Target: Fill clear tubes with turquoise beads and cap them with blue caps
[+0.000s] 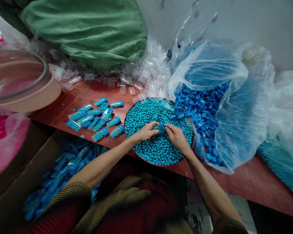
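Note:
A wide round tray [193,143] full of small turquoise balls [158,154] is in front of me. Over it, my left hand [146,132] pinches what looks like a small clear container, mostly hidden by the fingers and hard to tell from the balls behind. My right hand [177,138] grips a blue cap [161,126] at the container's end; whether the cap is fully seated cannot be made out. Several filled containers with blue caps [102,134] lie on the table left of the tray. A few loose blue caps [180,114] rest on the tray's right side.
An open plastic bag [244,113] spills blue caps [197,104] at the right. Clear empty containers [146,71] are heaped behind the tray, beside a green sack [88,32]. Pinkish basins [36,97] stand at left. Below the red table [244,175], a cardboard box [26,169] holds filled containers.

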`<state>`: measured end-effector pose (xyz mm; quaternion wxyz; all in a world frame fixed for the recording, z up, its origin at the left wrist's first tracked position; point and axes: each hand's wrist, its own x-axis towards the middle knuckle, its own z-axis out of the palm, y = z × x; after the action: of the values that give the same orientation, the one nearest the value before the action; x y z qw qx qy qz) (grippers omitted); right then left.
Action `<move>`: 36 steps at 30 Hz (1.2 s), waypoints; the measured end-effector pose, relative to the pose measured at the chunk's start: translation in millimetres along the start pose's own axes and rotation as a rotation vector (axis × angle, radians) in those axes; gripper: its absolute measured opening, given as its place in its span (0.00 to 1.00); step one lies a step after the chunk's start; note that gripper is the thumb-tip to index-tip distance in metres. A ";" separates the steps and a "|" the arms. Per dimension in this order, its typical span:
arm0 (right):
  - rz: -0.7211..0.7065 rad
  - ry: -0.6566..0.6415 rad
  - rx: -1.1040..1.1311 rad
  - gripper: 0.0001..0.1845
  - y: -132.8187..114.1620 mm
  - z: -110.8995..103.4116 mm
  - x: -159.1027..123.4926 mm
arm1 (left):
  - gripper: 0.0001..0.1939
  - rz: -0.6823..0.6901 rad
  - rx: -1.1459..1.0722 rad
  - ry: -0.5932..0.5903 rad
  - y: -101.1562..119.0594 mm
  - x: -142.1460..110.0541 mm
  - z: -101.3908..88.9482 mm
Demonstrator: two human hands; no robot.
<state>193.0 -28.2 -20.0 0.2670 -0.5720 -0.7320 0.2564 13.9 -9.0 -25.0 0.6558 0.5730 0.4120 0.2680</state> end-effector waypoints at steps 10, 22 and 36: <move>-0.049 -0.148 -0.051 0.18 -3.5 -11.8 3.1 | 0.24 0.060 -0.079 -0.002 0.8 -3.3 4.7; -0.112 -0.321 -0.232 0.14 -15.5 -29.5 7.0 | 0.20 0.145 -0.046 0.068 -0.8 -8.0 16.4; 0.340 -0.028 0.688 0.31 -5.0 -13.8 -1.8 | 0.18 0.128 -0.051 -0.013 3.0 -10.0 14.6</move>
<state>199.4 -30.1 -6.8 0.3870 -0.5587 -0.5015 0.5354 21.5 -24.4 -19.7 0.6546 0.5829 0.3632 0.3161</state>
